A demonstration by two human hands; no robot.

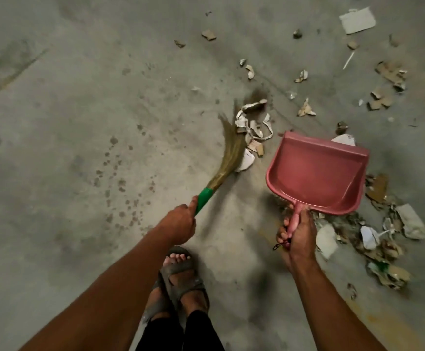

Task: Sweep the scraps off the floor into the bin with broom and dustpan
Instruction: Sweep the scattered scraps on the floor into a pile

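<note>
A single wide-angle camera worn on the person's head looks steeply down and forward at the concrete floor [79, 122], close above both outstretched arms, with the sandalled feet [181, 282] at the lower edge.

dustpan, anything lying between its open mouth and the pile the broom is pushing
Nothing visible. Bare floor separates the scrap pile at the broom bristles from the dustpan, which looks empty. Its mouth faces up-frame, not toward the pile.
</note>
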